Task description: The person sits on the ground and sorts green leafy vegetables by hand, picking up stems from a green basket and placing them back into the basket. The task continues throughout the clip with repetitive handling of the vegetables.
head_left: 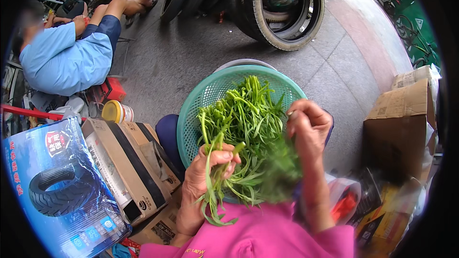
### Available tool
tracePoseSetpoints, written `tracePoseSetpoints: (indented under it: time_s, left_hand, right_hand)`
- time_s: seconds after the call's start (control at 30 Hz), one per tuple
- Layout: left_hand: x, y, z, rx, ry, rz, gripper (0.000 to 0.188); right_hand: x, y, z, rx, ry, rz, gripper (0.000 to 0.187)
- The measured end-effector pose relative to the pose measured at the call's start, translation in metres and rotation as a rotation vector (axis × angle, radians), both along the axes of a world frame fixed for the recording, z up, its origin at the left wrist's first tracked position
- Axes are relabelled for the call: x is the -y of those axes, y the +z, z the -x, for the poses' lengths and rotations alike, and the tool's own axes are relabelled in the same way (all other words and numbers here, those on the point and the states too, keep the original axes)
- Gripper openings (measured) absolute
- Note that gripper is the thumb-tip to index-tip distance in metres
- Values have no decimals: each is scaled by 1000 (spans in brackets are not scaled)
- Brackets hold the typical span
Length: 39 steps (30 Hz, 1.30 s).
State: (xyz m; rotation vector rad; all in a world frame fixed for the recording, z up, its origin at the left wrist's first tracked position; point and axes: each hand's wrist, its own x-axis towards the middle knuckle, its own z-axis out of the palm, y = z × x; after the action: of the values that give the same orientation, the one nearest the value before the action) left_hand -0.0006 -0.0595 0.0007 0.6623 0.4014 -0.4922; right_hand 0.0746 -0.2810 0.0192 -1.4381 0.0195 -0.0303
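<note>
The left hand (208, 169) has its grip pressed together around a small bunch of green stems (213, 188), thumb laid across the top; the stems hang down out of the fist toward 6 o'clock and trail over the pink sleeve (267, 236). A short cut stem end pokes up from the fingers toward 1 o'clock. The right hand (308, 126), at 3 o'clock from the left, is curled with fingertips drawn together at the top of a leafy sprig (282, 167), pinching it; the sprig's blurred leaves droop below the hand.

Both hands work over the heap of leafy greens (244, 114), which lies in a teal plastic colander basket (201, 98). The basket sits between the hands and reaches toward 12 o'clock, resting on a dark blue seat (167, 136) whose edge shows at its 9 o'clock side. A pale rim of another bowl shows just behind the basket at 12 o'clock.

At 9 o'clock lie a long cardboard carton (126, 162) and a blue box printed with a tyre (52, 186); near them stands a yellow-lidded tub (114, 111). At 3 o'clock are brown cardboard boxes (399, 124). At 12 o'clock, well apart, tyres (282, 5) stand on the grey pavement, and at 10 o'clock another person in a light blue shirt (64, 59) sits.
</note>
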Motion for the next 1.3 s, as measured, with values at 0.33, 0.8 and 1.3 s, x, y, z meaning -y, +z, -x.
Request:
tracePoseSetpoints:
  time_s: [0.33, 0.8, 1.3]
  left_hand:
    - [-27, -9, -6, 36, 439, -100, 20]
    - [12, 11, 1, 282, 437, -446, 17]
    - [22, 14, 25, 532, 387, -199, 22]
  right_hand:
    - [36, -51, 3, 231, 19, 947, 14]
    - [-36, -7, 45, 764, 202, 859, 32]
    - [-38, 8, 58, 297, 361, 311, 9]
